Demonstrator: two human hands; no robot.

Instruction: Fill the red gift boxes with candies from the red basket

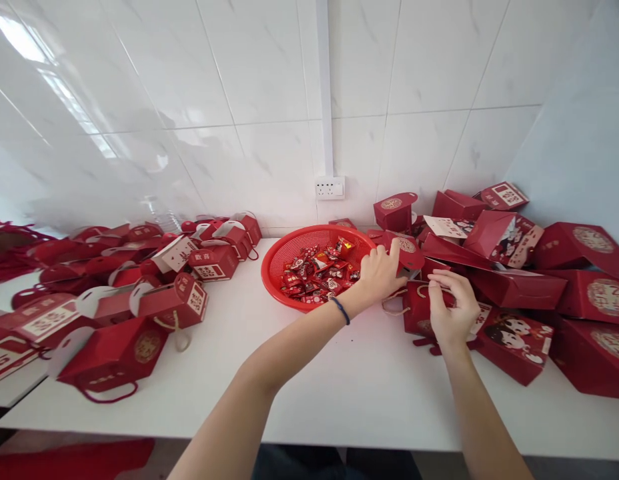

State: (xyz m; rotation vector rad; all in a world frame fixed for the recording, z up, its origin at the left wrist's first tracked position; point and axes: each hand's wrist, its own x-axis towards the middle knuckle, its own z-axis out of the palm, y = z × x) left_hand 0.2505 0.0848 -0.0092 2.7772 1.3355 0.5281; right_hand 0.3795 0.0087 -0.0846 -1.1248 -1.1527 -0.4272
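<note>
- Fingers of right hand (454, 312): bent at cord (421, 291) of box (414, 321); grip unclear.
- Left hand (381, 272): fingers bent, hold unclear, right of basket (270, 275).
- Packets (319, 272) in basket, on table (349, 393).

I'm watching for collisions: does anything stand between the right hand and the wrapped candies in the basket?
Yes. In this view, the left hand lies between the right hand and the wrapped candies, overlapping the red basket. The small red box beside the right hand also stands between them.
</note>
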